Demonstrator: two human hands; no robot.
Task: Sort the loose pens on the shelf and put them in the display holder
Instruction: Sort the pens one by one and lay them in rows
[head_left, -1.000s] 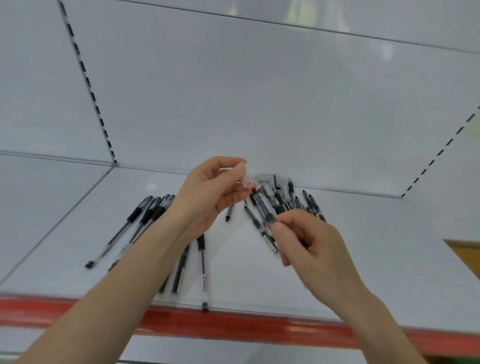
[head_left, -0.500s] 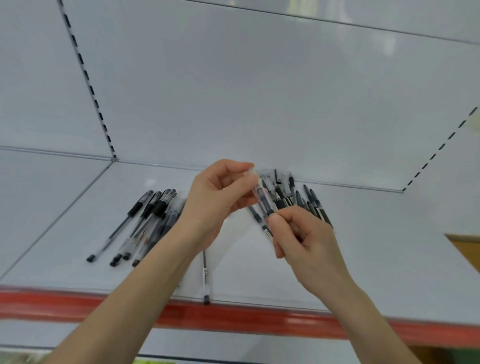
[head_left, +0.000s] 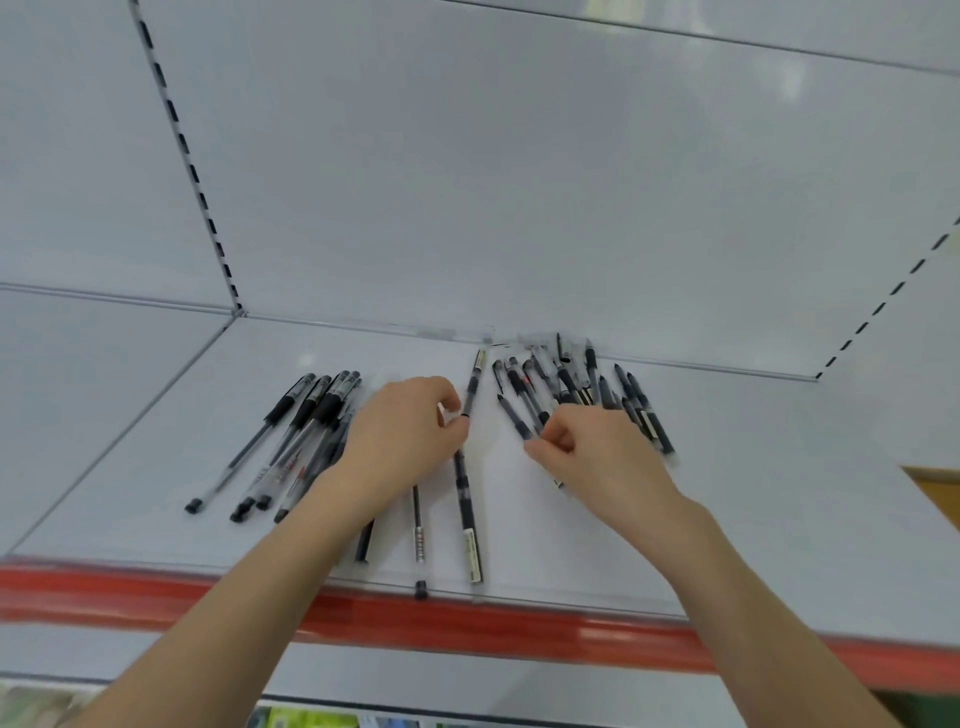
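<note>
Though glossy white, shelf (head_left: 769, 519) with red front strip (head_left: 467, 626) beneath loose pens (head_left: 567, 383).

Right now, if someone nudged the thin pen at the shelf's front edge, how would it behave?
The thin pen looks round and slim, so it would probably roll sideways easily. Its dark end reaches the front edge of the shelf, so a forward push might drop it off. It seems stiff and light, likely easy to pinch.
</note>
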